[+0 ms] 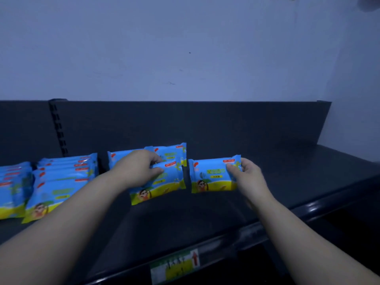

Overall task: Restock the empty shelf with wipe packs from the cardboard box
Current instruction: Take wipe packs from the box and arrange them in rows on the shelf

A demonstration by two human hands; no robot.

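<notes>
each hand pinches a pack: left hand (139,168) the tilted pack (160,182), right hand (249,174) the upright pack (211,175); they look light, soft, slick-wrapped, best held at the ends.

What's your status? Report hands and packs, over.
Left hand grips front pack, tilted. Right hand holds second pack, upright on shelf. Stacked packs far left; nothing in the way.
</notes>
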